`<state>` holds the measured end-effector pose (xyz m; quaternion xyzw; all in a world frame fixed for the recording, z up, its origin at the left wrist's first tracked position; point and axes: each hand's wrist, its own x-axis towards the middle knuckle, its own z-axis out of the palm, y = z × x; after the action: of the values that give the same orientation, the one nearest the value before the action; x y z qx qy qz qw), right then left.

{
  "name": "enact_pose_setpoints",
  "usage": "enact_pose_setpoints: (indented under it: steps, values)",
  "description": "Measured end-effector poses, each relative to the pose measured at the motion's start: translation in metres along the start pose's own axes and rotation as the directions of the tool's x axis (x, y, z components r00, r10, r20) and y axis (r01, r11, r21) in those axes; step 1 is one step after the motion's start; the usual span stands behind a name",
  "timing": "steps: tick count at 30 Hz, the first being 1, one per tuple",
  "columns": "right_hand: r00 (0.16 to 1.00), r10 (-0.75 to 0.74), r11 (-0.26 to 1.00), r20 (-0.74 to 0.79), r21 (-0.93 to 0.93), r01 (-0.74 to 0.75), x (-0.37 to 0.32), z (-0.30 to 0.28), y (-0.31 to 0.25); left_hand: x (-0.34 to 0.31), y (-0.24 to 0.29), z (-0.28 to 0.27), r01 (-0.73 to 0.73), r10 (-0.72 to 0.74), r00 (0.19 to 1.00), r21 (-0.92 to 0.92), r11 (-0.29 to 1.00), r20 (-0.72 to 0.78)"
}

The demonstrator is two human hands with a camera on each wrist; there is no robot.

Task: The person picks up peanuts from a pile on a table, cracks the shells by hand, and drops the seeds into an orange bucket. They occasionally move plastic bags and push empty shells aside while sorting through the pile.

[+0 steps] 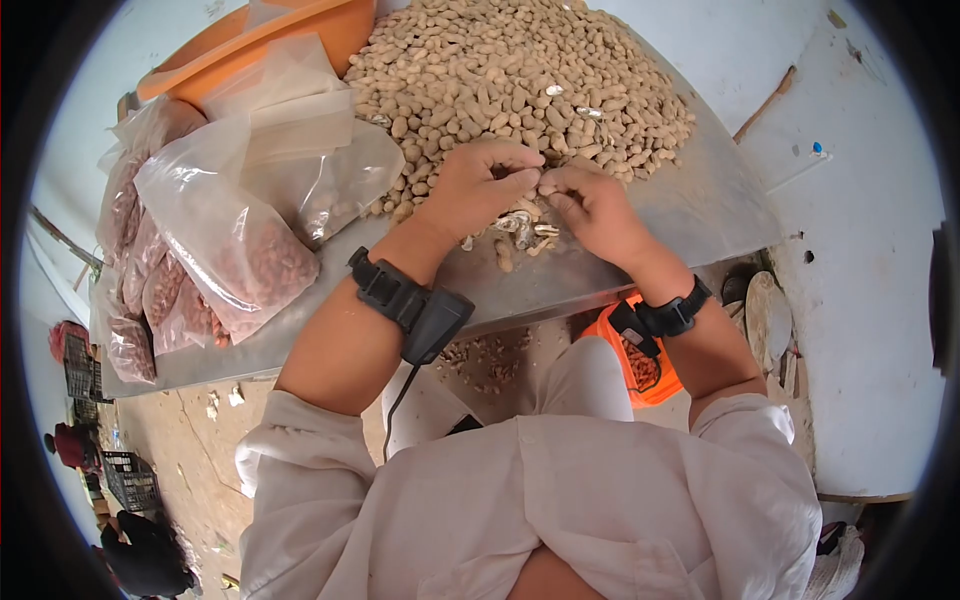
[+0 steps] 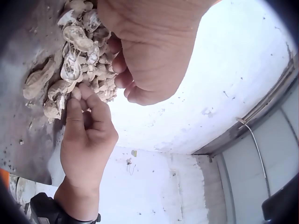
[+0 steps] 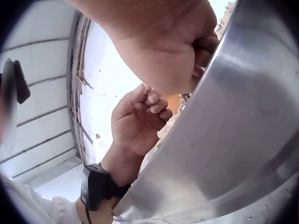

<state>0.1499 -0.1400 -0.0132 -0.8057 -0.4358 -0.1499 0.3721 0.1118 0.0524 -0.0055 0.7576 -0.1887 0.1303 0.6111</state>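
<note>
Over the near edge of a heap of unshelled peanuts (image 1: 520,70), both hands meet fingertip to fingertip. My right hand (image 1: 600,215) pinches a small pale peanut (image 2: 76,93) between thumb and forefinger, its other fingers curled. My left hand (image 1: 480,185) bends its fingers too; in the right wrist view its thumb and forefinger close together at a tiny bit of peanut, mostly covered by the fingertips. Split empty shells (image 1: 522,228) lie just below the hands on the metal tabletop (image 1: 700,215). One whole peanut (image 2: 39,79) lies beside the shells in the left wrist view.
Clear plastic bags of reddish peanut kernels (image 1: 270,265) stand on the left of the table, before an orange basin (image 1: 270,45). Below the table's front edge, by the right knee, an orange container (image 1: 655,385) holds kernels. Black crates (image 1: 130,480) sit on the floor far left.
</note>
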Motion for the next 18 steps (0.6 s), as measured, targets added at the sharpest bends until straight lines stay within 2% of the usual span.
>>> enact_pose_setpoints:
  steps: [1, 2, 3, 6, 9, 12, 15, 18]
  values:
    - [0.993, 0.109, 0.965, -0.032, 0.243, -0.099, 0.002, 0.000, -0.003, 0.000, 0.000, 0.000, 0.008, -0.008, 1.000, -0.049, 0.999, 0.006]
    - [0.974, 0.223, 0.862, -0.035, 0.473, -0.181, 0.003, 0.000, -0.009, 0.001, -0.001, 0.001, 0.039, -0.037, 0.999, -0.084, 0.996, 0.020]
    - [0.943, 0.333, 0.699, -0.009, 0.674, -0.240, 0.003, 0.000, -0.014, 0.000, 0.002, 0.001, 0.070, -0.066, 0.997, -0.118, 0.991, 0.036]
    - [0.909, 0.404, 0.358, 0.102, 0.897, -0.259, 0.001, -0.001, -0.014, -0.002, 0.011, 0.005, 0.116, -0.108, 0.993, -0.204, 0.972, 0.052]
    - [0.920, 0.390, 0.295, 0.046, 0.940, -0.172, 0.001, 0.008, -0.016, -0.002, 0.015, 0.004, 0.108, -0.096, 0.993, -0.219, 0.970, 0.063]
    - [0.931, 0.365, 0.316, 0.017, 0.938, -0.141, 0.001, 0.010, -0.016, -0.002, 0.013, 0.005, 0.094, -0.090, 0.996, -0.237, 0.967, 0.030]
    - [0.927, 0.370, 0.595, -0.068, 0.783, -0.180, 0.000, 0.010, -0.020, -0.002, 0.012, 0.006, 0.137, -0.137, 0.990, -0.267, 0.954, 0.018]
    - [0.934, 0.350, 0.711, -0.074, 0.671, -0.213, -0.001, 0.006, -0.027, -0.001, 0.014, 0.005, 0.180, -0.168, 0.984, -0.269, 0.946, 0.067]
